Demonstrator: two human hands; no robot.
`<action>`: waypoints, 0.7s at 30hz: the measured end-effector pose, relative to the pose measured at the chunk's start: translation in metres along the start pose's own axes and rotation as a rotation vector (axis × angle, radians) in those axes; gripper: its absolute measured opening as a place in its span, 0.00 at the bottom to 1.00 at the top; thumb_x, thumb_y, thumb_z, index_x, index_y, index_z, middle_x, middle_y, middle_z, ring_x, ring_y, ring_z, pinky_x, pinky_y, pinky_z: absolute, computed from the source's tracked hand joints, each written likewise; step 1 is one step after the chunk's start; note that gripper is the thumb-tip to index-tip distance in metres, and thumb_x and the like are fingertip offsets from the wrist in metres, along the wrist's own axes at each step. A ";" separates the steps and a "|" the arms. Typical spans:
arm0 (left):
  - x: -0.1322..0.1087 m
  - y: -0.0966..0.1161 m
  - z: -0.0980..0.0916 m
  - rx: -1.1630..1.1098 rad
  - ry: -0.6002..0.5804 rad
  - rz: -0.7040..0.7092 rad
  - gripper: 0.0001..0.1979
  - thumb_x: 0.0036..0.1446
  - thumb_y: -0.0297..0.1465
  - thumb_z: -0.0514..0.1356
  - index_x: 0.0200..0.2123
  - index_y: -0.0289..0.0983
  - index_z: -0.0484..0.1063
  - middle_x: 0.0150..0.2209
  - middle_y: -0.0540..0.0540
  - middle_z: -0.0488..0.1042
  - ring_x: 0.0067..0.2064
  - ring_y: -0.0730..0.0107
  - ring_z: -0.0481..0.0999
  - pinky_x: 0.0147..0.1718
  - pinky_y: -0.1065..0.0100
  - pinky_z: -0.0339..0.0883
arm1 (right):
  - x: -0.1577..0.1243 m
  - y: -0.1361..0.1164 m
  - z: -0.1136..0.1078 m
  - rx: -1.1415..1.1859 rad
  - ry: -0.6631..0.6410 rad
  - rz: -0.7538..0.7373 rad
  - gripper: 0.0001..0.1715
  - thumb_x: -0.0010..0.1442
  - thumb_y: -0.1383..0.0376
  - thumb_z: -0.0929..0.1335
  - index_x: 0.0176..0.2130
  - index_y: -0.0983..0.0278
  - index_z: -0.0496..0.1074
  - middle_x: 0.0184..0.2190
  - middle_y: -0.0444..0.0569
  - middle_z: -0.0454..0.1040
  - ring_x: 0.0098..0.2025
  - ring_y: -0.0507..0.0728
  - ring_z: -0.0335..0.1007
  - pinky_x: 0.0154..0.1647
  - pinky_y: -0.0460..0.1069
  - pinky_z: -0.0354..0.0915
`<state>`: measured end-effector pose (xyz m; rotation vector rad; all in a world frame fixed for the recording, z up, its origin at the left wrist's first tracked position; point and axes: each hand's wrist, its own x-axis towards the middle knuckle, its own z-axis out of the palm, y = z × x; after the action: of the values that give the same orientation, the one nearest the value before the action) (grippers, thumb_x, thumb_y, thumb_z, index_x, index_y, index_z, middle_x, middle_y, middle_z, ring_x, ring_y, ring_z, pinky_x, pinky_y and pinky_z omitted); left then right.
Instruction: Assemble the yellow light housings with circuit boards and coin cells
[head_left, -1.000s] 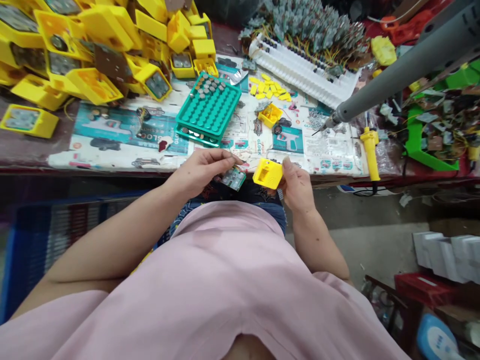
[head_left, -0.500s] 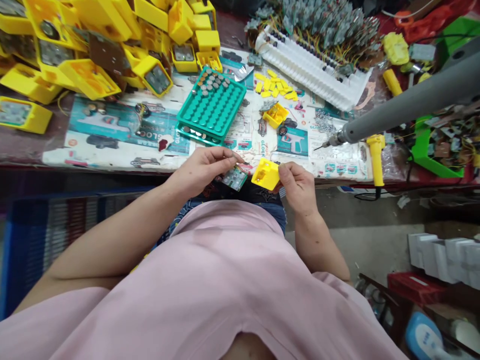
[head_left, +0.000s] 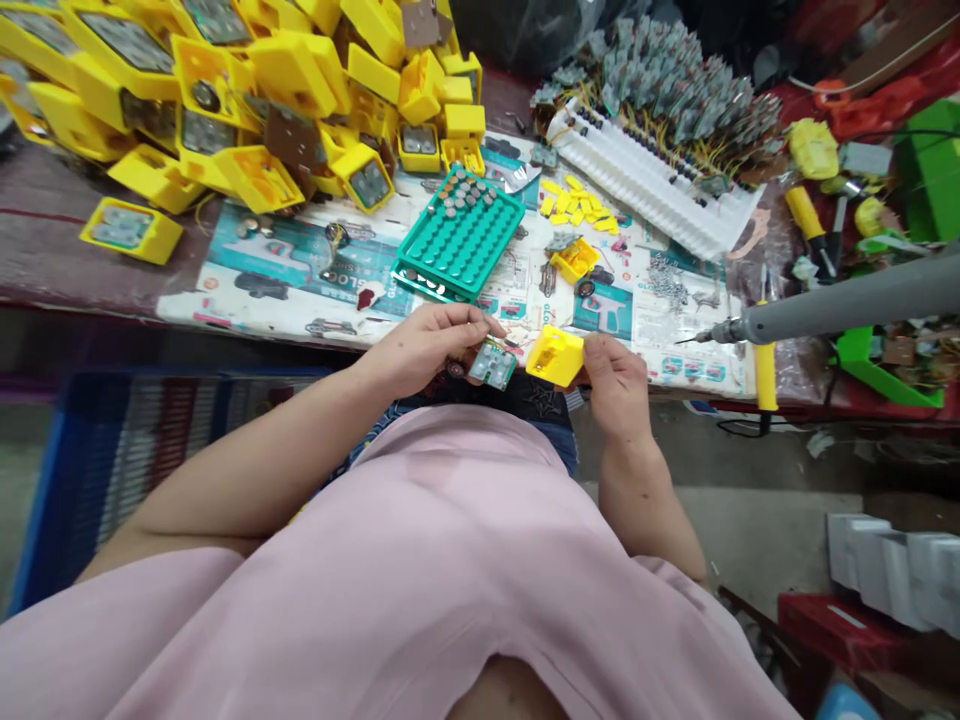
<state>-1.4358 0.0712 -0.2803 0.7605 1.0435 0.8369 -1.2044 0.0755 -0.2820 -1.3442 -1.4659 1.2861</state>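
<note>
My left hand (head_left: 424,345) is closed on a small green circuit board (head_left: 493,363) just off the table's near edge, above my lap. My right hand (head_left: 615,375) grips a small yellow plastic housing (head_left: 556,357) by its right side, its open face turned up. Board and housing sit a few centimetres apart. Behind them on the table lies a teal tray (head_left: 459,237) with rows of round wells, several at its far end filled with button cells.
A heap of yellow housings (head_left: 247,90) fills the table's far left. A white rack of wired boards (head_left: 652,170) stands far right, with small yellow clips (head_left: 574,205) beside it. A grey hanging screwdriver (head_left: 840,305) points left over the table. A blue crate (head_left: 82,460) sits below left.
My right hand has turned the yellow housing so its open side faces up and brought it closer to the circuit board. The camera view has shifted left.
</note>
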 end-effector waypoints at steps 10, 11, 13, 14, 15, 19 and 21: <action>-0.001 0.002 0.000 -0.031 0.001 0.000 0.11 0.45 0.36 0.69 0.30 0.35 0.77 0.18 0.54 0.66 0.19 0.80 0.62 0.18 0.75 0.56 | 0.005 0.003 -0.001 -0.036 -0.020 0.020 0.28 0.59 0.39 0.66 0.27 0.59 0.71 0.17 0.40 0.72 0.19 0.51 0.68 0.21 0.48 0.65; -0.001 0.002 0.000 -0.032 0.000 -0.004 0.11 0.45 0.36 0.69 0.30 0.35 0.76 0.18 0.54 0.66 0.19 0.80 0.62 0.18 0.75 0.56 | 0.005 0.003 -0.001 -0.035 -0.022 0.001 0.27 0.59 0.40 0.67 0.28 0.59 0.72 0.17 0.40 0.72 0.19 0.51 0.68 0.21 0.47 0.66; -0.001 0.002 -0.002 -0.036 -0.009 0.001 0.11 0.45 0.36 0.69 0.29 0.35 0.76 0.19 0.54 0.68 0.19 0.80 0.62 0.19 0.75 0.56 | 0.004 0.001 -0.001 -0.054 -0.052 -0.079 0.23 0.58 0.42 0.69 0.33 0.58 0.74 0.22 0.41 0.76 0.22 0.51 0.71 0.24 0.47 0.69; -0.001 0.001 -0.004 -0.035 -0.012 0.013 0.11 0.45 0.37 0.69 0.29 0.35 0.76 0.20 0.53 0.70 0.20 0.80 0.62 0.19 0.75 0.56 | 0.004 0.000 -0.001 -0.087 -0.080 -0.139 0.21 0.57 0.44 0.71 0.36 0.58 0.75 0.27 0.42 0.78 0.26 0.52 0.74 0.27 0.48 0.71; -0.002 0.001 -0.006 -0.028 -0.011 0.031 0.11 0.46 0.37 0.69 0.28 0.35 0.76 0.22 0.52 0.72 0.20 0.79 0.62 0.20 0.75 0.57 | 0.004 0.000 -0.001 -0.135 -0.109 -0.210 0.20 0.55 0.47 0.73 0.41 0.57 0.75 0.34 0.44 0.80 0.32 0.53 0.76 0.32 0.48 0.74; -0.007 -0.001 -0.017 0.036 0.009 0.132 0.12 0.49 0.39 0.68 0.29 0.35 0.77 0.29 0.46 0.79 0.29 0.73 0.72 0.30 0.71 0.65 | 0.006 0.003 0.000 -0.321 -0.164 -0.475 0.33 0.55 0.57 0.76 0.58 0.54 0.67 0.53 0.49 0.77 0.52 0.57 0.75 0.54 0.55 0.73; -0.010 -0.001 -0.022 0.061 0.000 0.166 0.13 0.51 0.40 0.68 0.30 0.35 0.77 0.32 0.45 0.80 0.33 0.69 0.76 0.35 0.69 0.68 | 0.009 0.005 0.001 -0.353 -0.168 -0.549 0.39 0.56 0.59 0.75 0.62 0.52 0.61 0.55 0.49 0.75 0.55 0.59 0.74 0.59 0.58 0.71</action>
<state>-1.4589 0.0649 -0.2837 0.9079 1.0194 0.9494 -1.2058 0.0834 -0.2884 -0.9448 -2.0712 0.8208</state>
